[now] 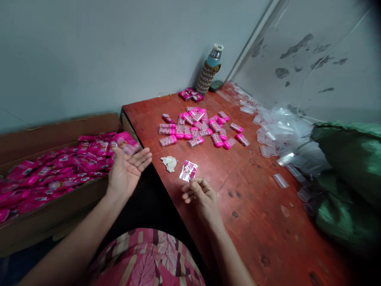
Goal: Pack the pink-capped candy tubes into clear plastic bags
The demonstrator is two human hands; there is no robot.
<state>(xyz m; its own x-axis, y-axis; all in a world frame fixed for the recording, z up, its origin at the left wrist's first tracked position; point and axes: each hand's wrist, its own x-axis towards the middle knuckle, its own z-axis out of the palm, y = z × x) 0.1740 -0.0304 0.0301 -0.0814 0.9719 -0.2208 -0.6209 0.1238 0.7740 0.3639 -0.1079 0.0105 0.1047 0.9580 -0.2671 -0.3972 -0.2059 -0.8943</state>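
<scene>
My left hand (126, 172) is turned palm up over the near edge of a cardboard box, its fingers stretched out and apart. Just beyond the fingers is a blurred pink candy pack (127, 142), apparently loose from them. My right hand (202, 194) is over the red table, thumb and fingers pressed together. At its fingertips is a shiny pink-and-white printed wrapper (188, 171); whether they grip it is unclear. To the wrapper's left is a white crumpled lump (169, 163). Farther back lie several clear containers of pink balls with bright pink caps (195, 125).
The cardboard box (98, 119) on the left holds many pink wrapped packs (64, 167). Small pink boxes (190, 94) and a bottle in a woven sleeve (208, 71) stand at the back. Clear plastic containers (268, 133) and a green sack (348, 178) occupy the table's right side.
</scene>
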